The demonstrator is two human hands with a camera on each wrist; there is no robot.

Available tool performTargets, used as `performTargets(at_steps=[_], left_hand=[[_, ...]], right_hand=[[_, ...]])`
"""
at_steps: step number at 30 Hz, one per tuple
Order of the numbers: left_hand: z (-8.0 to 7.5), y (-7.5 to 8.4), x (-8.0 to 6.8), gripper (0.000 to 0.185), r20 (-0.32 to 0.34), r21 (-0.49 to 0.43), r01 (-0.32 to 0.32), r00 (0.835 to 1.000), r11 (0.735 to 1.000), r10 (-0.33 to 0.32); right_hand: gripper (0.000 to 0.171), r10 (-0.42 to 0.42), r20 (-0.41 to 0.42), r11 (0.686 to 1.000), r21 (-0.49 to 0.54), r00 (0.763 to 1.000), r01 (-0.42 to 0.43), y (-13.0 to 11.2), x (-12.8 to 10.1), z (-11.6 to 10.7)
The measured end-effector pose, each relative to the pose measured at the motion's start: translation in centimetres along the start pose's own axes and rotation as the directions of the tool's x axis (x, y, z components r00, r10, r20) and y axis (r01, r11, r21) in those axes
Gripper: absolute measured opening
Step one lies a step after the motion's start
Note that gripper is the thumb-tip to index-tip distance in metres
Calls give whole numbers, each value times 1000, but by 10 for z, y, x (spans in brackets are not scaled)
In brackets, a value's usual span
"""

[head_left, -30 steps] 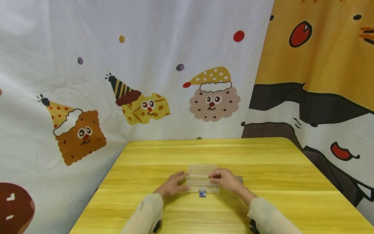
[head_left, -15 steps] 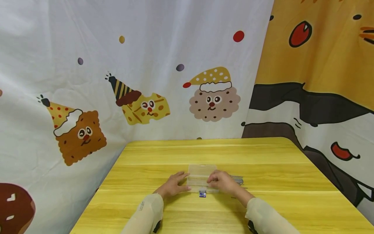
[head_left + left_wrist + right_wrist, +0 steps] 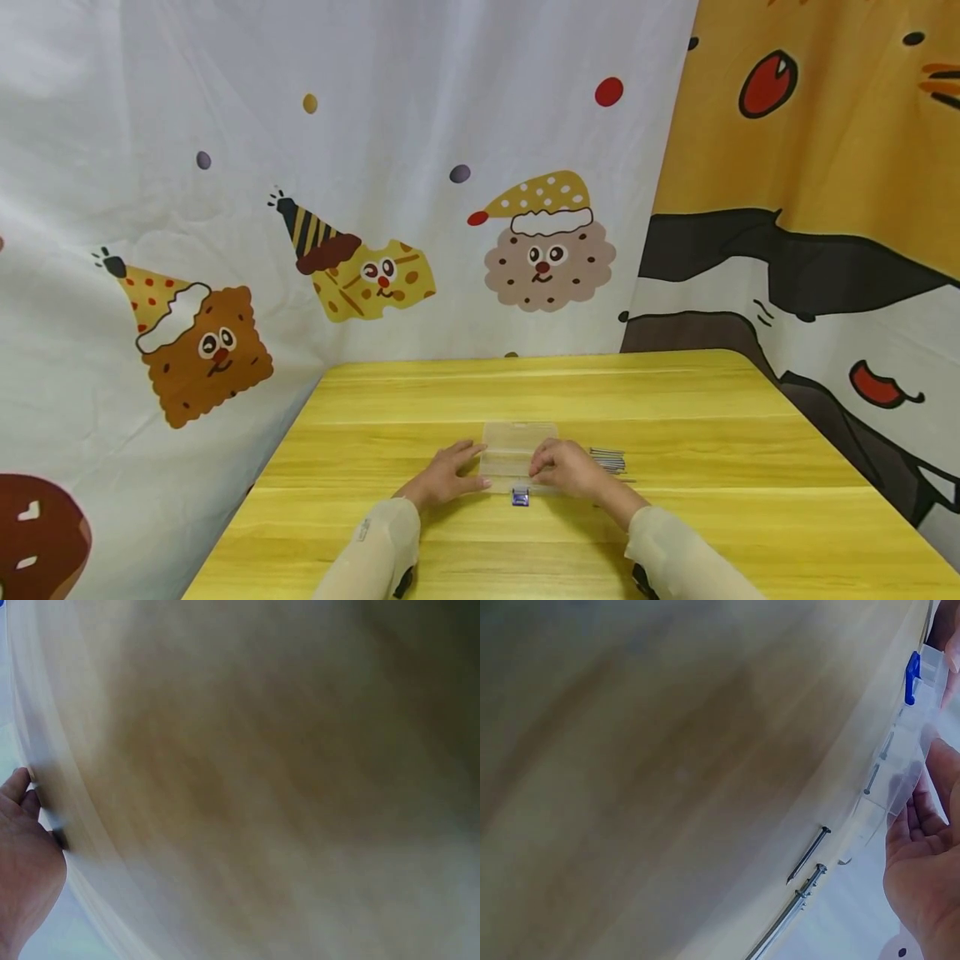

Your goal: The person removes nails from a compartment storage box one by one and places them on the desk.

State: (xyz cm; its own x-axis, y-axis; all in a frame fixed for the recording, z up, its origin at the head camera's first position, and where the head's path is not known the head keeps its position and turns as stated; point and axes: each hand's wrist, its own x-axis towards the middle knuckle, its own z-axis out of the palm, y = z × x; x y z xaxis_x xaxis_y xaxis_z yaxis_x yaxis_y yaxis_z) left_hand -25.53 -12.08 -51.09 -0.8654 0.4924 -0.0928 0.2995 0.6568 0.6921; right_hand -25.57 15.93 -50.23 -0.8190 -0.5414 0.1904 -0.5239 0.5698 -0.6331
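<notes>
A clear plastic box (image 3: 513, 450) lies on the yellow table (image 3: 525, 392), its lid folded back and a blue latch (image 3: 519, 497) at its near edge. My left hand (image 3: 447, 473) holds the box's left end between thumb and fingers. My right hand (image 3: 566, 468) lies over the right end with curled fingers. In the right wrist view the box (image 3: 900, 742) holds a few small nails, the blue latch (image 3: 911, 675) shows at the top, and my right hand (image 3: 926, 855) grips the box's edge. The left wrist view is blurred, with only my left hand (image 3: 26, 862) at the edge.
Several long nails (image 3: 609, 458) lie loose on the table just right of my right hand, and some nails (image 3: 808, 855) show beside the box in the right wrist view. Cartoon-print cloth (image 3: 375, 208) hangs behind and beside the table.
My right hand has slid left over the box's right end, uncovering more of the loose nails. The left hand has stayed in place.
</notes>
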Motion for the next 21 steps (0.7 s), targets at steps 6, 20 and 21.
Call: performTargets(at_steps=[6, 20, 21], left_hand=[[1, 0, 0, 73, 2, -4, -1, 1000, 1000, 1], [1, 1, -1, 74, 5, -13, 5, 1000, 1000, -5], [1, 2, -1, 73, 4, -12, 1, 1000, 1000, -1]], right_hand=[[8, -3, 41, 1000, -11, 999, 3, 3, 3, -1], [15, 37, 138, 999, -7, 990, -37, 0, 8, -7], [15, 38, 140, 999, -9, 989, -37, 0, 8, -7]])
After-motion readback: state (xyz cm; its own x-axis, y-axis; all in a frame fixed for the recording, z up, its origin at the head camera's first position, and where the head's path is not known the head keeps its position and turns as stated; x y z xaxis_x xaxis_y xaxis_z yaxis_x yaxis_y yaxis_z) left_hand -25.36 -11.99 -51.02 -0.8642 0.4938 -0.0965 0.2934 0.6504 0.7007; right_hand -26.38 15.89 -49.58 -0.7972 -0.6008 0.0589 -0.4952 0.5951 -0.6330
